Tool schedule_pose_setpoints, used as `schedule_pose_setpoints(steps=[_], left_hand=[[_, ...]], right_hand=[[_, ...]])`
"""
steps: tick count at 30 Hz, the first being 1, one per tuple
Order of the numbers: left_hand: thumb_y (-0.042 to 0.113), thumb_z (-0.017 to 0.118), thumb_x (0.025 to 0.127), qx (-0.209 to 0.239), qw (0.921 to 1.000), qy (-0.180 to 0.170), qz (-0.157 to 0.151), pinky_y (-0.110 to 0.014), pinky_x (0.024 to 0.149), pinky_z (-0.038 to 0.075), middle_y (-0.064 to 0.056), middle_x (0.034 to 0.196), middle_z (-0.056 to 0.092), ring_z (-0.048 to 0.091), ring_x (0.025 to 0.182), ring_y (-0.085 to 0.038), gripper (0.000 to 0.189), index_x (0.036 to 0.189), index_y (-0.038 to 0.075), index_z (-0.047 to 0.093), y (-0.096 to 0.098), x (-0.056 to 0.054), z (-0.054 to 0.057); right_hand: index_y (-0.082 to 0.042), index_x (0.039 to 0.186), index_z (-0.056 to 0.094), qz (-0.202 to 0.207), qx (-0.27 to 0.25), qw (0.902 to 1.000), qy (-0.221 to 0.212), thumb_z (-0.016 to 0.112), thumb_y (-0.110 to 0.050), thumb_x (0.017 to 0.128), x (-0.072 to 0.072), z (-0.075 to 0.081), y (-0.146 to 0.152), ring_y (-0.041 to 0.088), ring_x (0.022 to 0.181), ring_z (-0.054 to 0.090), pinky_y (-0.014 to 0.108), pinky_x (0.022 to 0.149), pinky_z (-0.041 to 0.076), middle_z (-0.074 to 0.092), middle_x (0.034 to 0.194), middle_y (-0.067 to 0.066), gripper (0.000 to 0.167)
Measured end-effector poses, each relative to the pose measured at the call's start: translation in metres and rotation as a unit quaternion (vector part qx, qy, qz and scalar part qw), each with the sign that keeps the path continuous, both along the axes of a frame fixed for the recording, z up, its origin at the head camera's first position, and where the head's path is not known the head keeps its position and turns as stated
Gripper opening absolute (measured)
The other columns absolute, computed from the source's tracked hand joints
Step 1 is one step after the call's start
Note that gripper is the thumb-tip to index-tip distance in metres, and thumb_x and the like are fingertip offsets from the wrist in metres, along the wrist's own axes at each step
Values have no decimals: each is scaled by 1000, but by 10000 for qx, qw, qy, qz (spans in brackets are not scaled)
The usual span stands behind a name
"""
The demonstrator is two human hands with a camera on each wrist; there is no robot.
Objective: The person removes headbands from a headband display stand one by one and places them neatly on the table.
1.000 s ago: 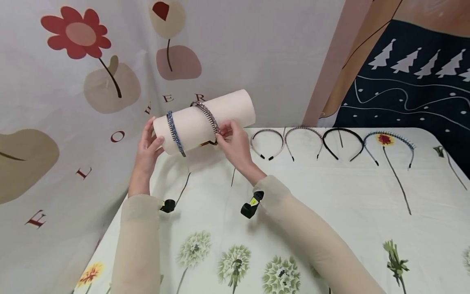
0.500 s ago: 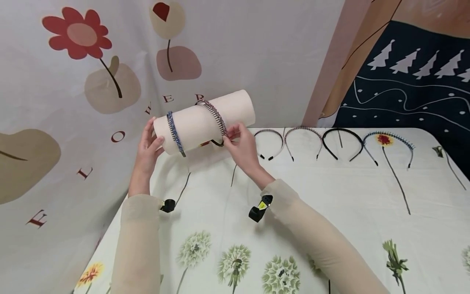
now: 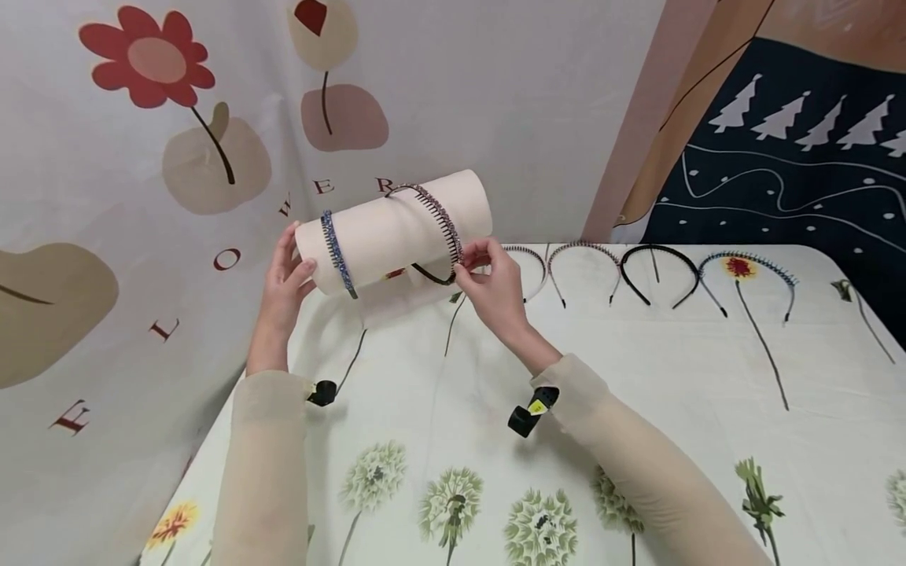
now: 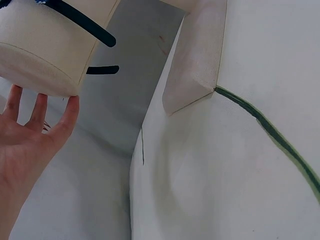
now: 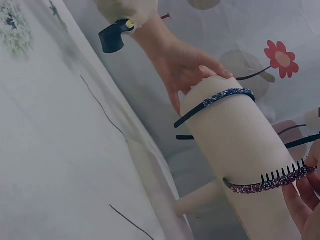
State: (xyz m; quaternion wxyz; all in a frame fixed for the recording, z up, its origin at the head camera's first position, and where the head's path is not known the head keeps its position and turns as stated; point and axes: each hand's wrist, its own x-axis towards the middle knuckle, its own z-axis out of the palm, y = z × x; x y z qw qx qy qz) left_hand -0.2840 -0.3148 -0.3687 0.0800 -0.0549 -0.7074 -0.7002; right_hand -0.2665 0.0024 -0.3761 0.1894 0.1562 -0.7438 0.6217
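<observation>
A beige padded roll (image 3: 396, 236), like a headband display stand, lies slightly tilted above the table. My left hand (image 3: 281, 292) holds its left end, with fingertips on the rim. Near that end a blue glittery headband (image 3: 336, 250) sits around the roll. A toothed headband with pinkish-purple stones (image 3: 442, 218) loops slantwise over the roll's right half. My right hand (image 3: 498, 291) pinches this headband by its near side; the right wrist view also shows its stones and black teeth (image 5: 282, 172). The roll hides parts of both bands.
A row of toothed headbands lies along the table's back: one partly behind my right hand, a pinkish one (image 3: 584, 245), a black one (image 3: 661, 250) and a blue spiked one (image 3: 752, 258). A printed cloth wall (image 3: 495, 94) stands close behind the roll.
My right hand has moved rightward, sliding the pinkish-purple headband along the roll toward its right end. The left hand, the roll and the blue headband have stayed in place.
</observation>
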Motion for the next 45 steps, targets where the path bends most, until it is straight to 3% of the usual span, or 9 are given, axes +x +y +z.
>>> schedule_pose_setpoints(steps=[6, 11, 16, 21, 29, 39, 45], left_hand=[[21, 59, 97, -29, 10000, -16, -21, -17, 91, 51, 5, 164, 26, 43, 135, -13, 64, 154, 33, 32, 0, -2, 0], [20, 59, 97, -46, 10000, -18, -31, -18, 92, 51, 5, 165, 25, 44, 133, -11, 65, 155, 32, 31, 0, -2, -1], [21, 59, 97, -74, 10000, -36, -2, -18, 91, 50, 6, 165, 24, 44, 133, -11, 67, 156, 30, 29, -1, -1, -1], [21, 59, 98, -105, 9999, -66, -3, -16, 92, 49, 7, 166, 23, 41, 137, -14, 67, 156, 31, 28, -2, -1, 0], [22, 59, 97, -122, 9999, -72, 21, -16, 92, 49, 6, 165, 24, 41, 138, -14, 68, 157, 28, 27, -1, -1, 1], [23, 59, 97, -170, 9998, -107, 67, -16, 93, 48, 7, 164, 26, 39, 140, -16, 66, 155, 33, 30, 1, -1, 2], [23, 59, 97, -179, 9997, -120, 68, -17, 93, 48, 8, 164, 25, 39, 141, -16, 65, 154, 34, 31, 1, -1, 2]], right_hand=[[4, 106, 59, -76, -223, 9993, 296, 65, 2, 89, 6, 7, 19, 18, 88, 62, 15, 72, 55, 64, 100, 17, 18], [7, 108, 59, -97, -538, 9982, 229, 65, 4, 89, 11, 15, 36, 11, 89, 61, 14, 73, 55, 64, 102, 19, 20], [7, 110, 61, -135, -507, 9985, -156, 67, 3, 89, 13, 18, 56, 3, 87, 61, 13, 73, 54, 64, 101, 11, 22], [4, 110, 66, -208, -297, 9977, -572, 69, -1, 89, 11, 11, 74, 2, 84, 61, 13, 73, 53, 63, 95, -2, 22], [1, 114, 69, -144, 74, 9942, -1062, 69, -5, 91, 9, -3, 96, 1, 81, 62, 17, 73, 57, 66, 99, 9, 24], [3, 121, 69, 231, 75, 9822, -1863, 67, -7, 93, 2, -17, 112, -2, 81, 65, 18, 76, 58, 68, 100, 1, 29], [6, 117, 69, 321, 174, 9727, -2294, 68, -7, 93, -2, -25, 119, -3, 79, 67, 18, 75, 58, 70, 94, -5, 28]])
